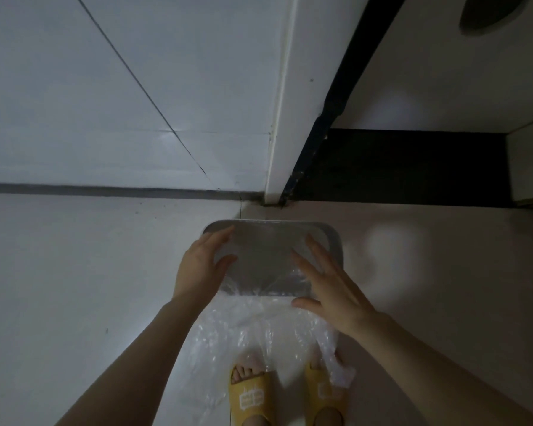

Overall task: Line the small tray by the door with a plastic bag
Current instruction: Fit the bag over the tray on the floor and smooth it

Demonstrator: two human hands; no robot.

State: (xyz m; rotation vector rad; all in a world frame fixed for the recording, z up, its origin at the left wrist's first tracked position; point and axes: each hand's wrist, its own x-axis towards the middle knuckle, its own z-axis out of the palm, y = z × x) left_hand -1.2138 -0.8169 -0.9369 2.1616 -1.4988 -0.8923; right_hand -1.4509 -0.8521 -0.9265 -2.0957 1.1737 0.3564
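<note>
A small grey rectangular tray sits on the pale floor close to the door frame. A clear plastic bag is spread over the tray and trails down toward my feet. My left hand rests at the tray's left edge, fingers apart, thumb and fingers on the plastic. My right hand lies flat over the tray's right near corner, fingers spread, pressing on the bag. The tray's near rim is partly hidden under the crinkled film.
A white door frame and a dark doorway threshold stand just beyond the tray. A white tiled wall runs along the left. My feet in yellow slippers stand under the bag's loose end.
</note>
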